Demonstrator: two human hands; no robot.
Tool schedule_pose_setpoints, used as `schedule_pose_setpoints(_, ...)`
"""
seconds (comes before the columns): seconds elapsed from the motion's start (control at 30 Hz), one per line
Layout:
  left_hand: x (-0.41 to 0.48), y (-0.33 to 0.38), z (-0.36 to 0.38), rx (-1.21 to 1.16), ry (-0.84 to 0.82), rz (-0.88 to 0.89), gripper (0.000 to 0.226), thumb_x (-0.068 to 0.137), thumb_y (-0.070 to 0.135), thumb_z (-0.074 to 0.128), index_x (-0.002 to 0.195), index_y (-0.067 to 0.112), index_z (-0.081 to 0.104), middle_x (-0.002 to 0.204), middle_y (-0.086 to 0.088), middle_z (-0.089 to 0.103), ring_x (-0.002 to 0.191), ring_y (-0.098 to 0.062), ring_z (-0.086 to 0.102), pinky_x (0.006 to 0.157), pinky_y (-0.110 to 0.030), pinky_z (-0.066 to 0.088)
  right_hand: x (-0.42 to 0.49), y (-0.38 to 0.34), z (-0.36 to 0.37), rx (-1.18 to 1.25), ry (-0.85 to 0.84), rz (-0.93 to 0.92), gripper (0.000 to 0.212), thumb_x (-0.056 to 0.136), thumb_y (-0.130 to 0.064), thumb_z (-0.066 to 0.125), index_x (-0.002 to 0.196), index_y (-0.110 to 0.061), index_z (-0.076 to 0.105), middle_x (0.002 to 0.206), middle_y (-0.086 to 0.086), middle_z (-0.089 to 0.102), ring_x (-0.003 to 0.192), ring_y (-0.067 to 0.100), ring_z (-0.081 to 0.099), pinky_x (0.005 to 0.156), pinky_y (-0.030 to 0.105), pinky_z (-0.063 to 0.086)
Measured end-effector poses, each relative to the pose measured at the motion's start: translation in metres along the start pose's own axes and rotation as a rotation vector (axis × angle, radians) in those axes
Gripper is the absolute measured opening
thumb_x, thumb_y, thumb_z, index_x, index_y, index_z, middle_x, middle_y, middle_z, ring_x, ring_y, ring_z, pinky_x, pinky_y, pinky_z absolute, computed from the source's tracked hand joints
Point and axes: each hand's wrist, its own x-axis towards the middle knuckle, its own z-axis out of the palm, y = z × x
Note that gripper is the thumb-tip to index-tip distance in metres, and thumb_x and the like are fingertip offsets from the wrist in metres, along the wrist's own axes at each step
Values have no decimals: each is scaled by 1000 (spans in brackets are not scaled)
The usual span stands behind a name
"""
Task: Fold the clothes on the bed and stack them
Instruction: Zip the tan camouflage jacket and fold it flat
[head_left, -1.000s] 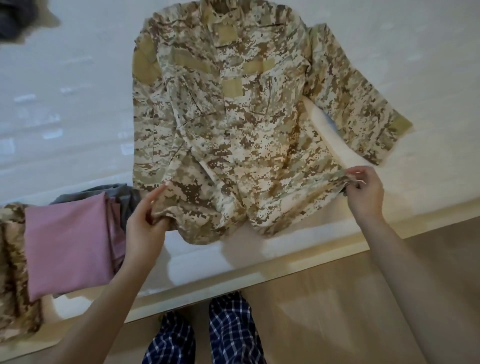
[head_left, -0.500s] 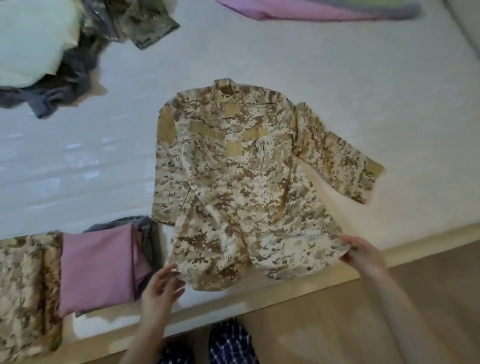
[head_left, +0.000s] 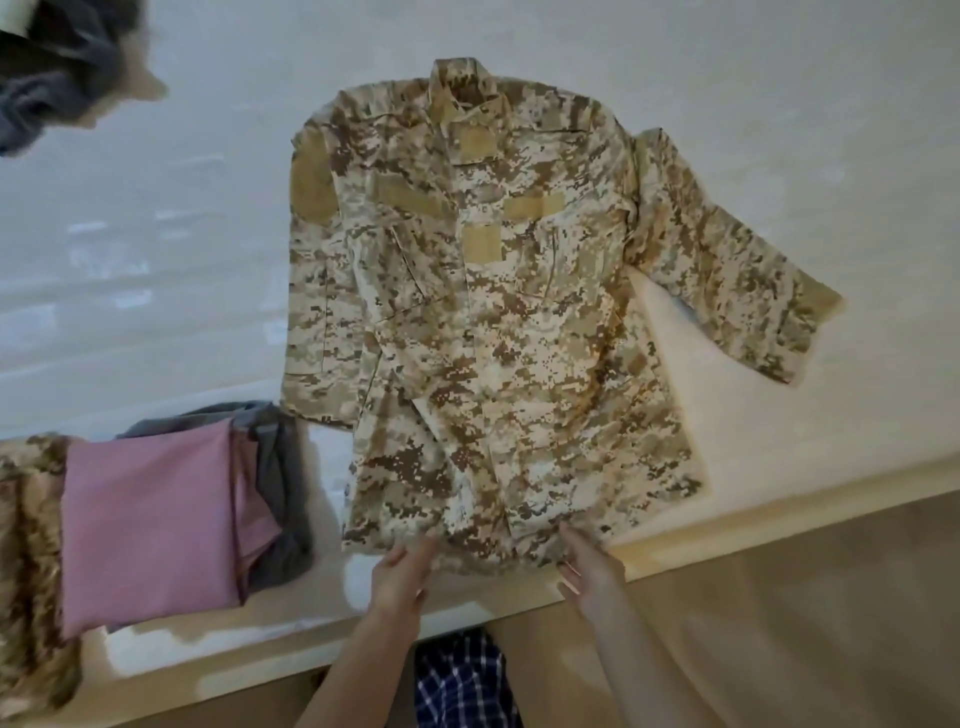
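A desert-camouflage jacket lies front up on the white bed, collar at the far side. One sleeve is spread out to the right and the other lies down along the left side. Both hands are at the near hem, close together. My left hand touches the hem with fairly straight fingers. My right hand rests its fingertips on the hem's edge, and the tips are partly hidden by cloth. At the left sits a stack with a folded pink garment on a grey one.
A folded camouflage piece lies at the far left edge. A heap of unfolded dark clothes sits at the top left. The bed's pale wooden edge runs along the near side, with floor below it.
Both hands left the hem's outer corners and came together at its middle. The hem now lies flatter on the bed.
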Motion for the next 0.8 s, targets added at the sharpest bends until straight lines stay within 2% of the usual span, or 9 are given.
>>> schedule_pose_setpoints(0.07, -4, -2, 9, -126, -94, 7, 16, 86, 18, 66, 101, 11, 65, 100, -9, 67, 89, -23, 61, 81, -35, 48, 0, 5, -5, -60, -63, -15, 27, 80, -22, 74, 102, -10, 63, 108, 8, 63, 99, 24, 59, 86, 40, 45)
schedule_pose_setpoints(0.17, -18, -6, 10, -321, -333, -30, 26, 90, 21, 59, 109, 4, 64, 103, -15, 70, 87, -26, 69, 70, -31, 55, -7, 7, -19, 87, -315, -31, 32, 79, -15, 70, 108, -4, 63, 101, 13, 69, 91, 26, 65, 75, 36, 51)
schedule_pose_setpoints(0.23, -26, -11, 5, -226, -370, -69, 28, 94, 23, 56, 113, 3, 62, 108, -17, 70, 94, -27, 69, 73, -32, 55, -14, 8, -25, 211, -454, 31, 23, 82, -13, 64, 102, -1, 63, 93, 15, 70, 82, 27, 66, 69, 37, 53)
schedule_pose_setpoints(0.3, -32, -15, -3, 104, -181, -52, 34, 92, 18, 61, 119, -1, 56, 113, -18, 68, 97, -29, 66, 80, -33, 50, -26, 7, -24, -24, -379, 48, 15, 87, -11, 62, 97, 0, 61, 82, 15, 69, 73, 25, 66, 62, 32, 52)
schedule_pose_setpoints(0.37, -34, -10, -18, 420, 147, 87, 46, 89, 15, 63, 129, -1, 47, 127, -19, 57, 109, -32, 57, 86, -33, 44, -33, 8, -21, -477, -108, -74, 14, 91, -10, 59, 100, 0, 56, 86, 14, 64, 77, 25, 63, 61, 29, 45)
schedule_pose_setpoints(0.47, -34, 31, -47, 600, 383, 633, 43, 85, 14, 68, 123, 6, 51, 123, -15, 53, 116, -28, 49, 90, -34, 39, -36, -8, -9, -890, 291, -574, 23, 91, -17, 59, 110, -5, 53, 105, 12, 62, 90, 25, 61, 70, 30, 47)
schedule_pose_setpoints(0.57, -21, 99, -61, 720, 487, 947, 46, 82, 16, 70, 123, 13, 50, 123, -8, 51, 114, -20, 45, 94, -30, 35, -49, -29, 33, -904, 195, -912, 29, 89, -26, 61, 113, -13, 52, 103, 0, 60, 90, 15, 60, 74, 26, 49)
schedule_pose_setpoints(0.7, 11, 190, -47, 701, 447, 755, 85, 77, 36, 75, 143, 11, 29, 132, -12, 54, 120, -30, 52, 101, -46, 42, -64, -42, 118, -996, -18, -1171, 60, 86, -42, 58, 137, -19, 38, 134, -9, 41, 128, 10, 38, 108, 24, 31)
schedule_pose_setpoints(0.8, 17, 225, -31, 854, 280, 644, 54, 81, 27, 72, 124, 4, 50, 117, -15, 64, 106, -32, 60, 90, -39, 48, -62, -49, 157, -1028, -62, -1136, 55, 88, -37, 60, 137, -21, 39, 128, -5, 48, 123, 15, 43, 109, 34, 34)
